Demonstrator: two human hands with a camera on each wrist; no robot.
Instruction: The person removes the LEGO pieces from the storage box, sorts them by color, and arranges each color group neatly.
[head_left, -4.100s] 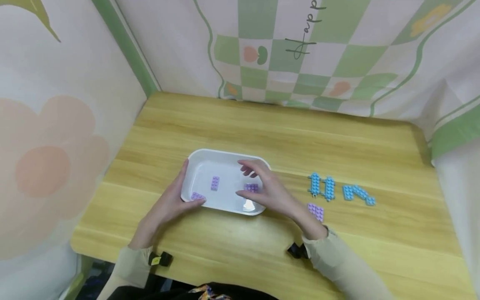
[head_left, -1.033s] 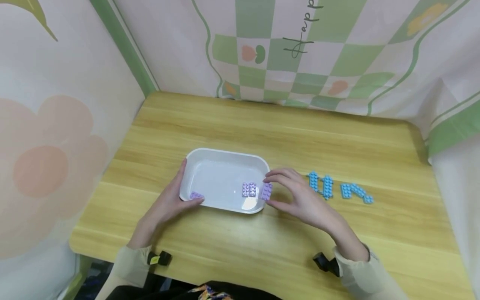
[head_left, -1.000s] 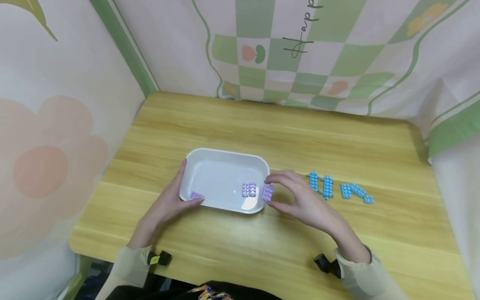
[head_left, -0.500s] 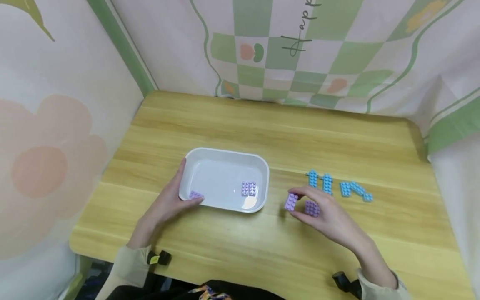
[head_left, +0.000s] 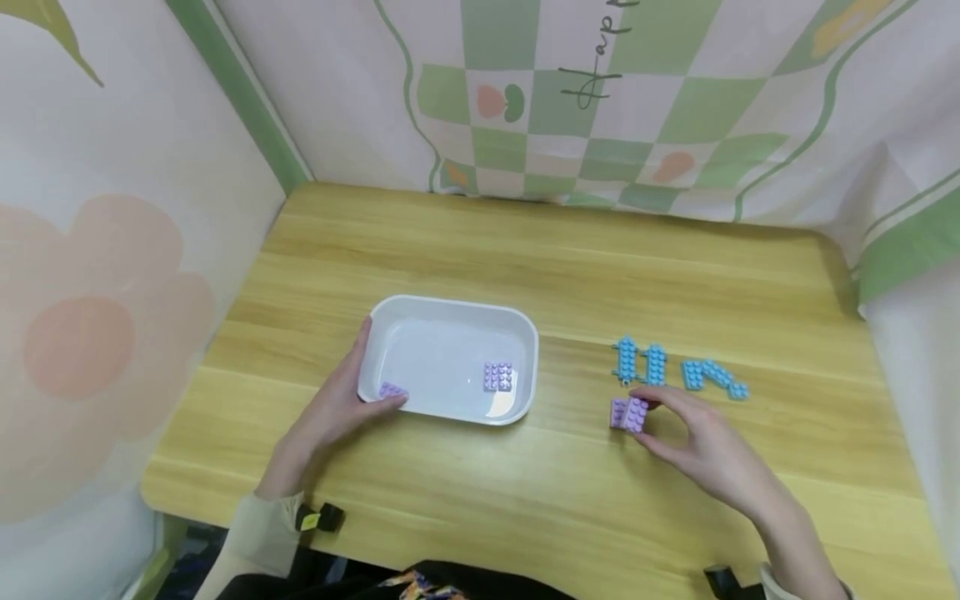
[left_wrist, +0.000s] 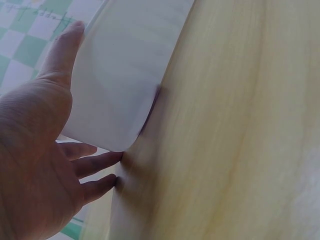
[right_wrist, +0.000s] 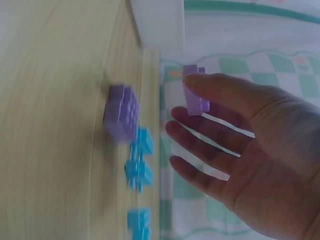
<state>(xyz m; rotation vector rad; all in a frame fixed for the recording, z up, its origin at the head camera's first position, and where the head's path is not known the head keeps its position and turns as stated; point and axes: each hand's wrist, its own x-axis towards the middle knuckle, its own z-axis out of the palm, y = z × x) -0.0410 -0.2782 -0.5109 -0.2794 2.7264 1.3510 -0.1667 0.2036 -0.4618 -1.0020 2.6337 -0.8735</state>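
My left hand [head_left: 339,400] holds the left end of a white plastic tray [head_left: 450,305], its thumb at the near rim and its fingers along the end wall. Purple toy bricks [head_left: 498,377] lie inside at the right, and another purple brick [head_left: 392,390] sits by the left thumb. My right hand [head_left: 708,446] pinches a studded purple brick [head_left: 636,414] between thumb and fingertips. In the right wrist view the held brick [right_wrist: 193,91] is raised off the tabletop. Purple bricks [right_wrist: 121,113] on the table stand beside it, partly covered by it in the head view.
Behind the right hand lie two blue brick pieces [head_left: 626,360] with side pegs, side by side. Farther right is a group of angled blue bricks [head_left: 714,377]. A patterned curtain [head_left: 555,158] hangs along the wooden table's [head_left: 420,242] far edge.
My right hand has taken a purple brick from the middle of the tray and carried it over the rim to the right, beside the purple bricks there. The left hand stays on the tray.
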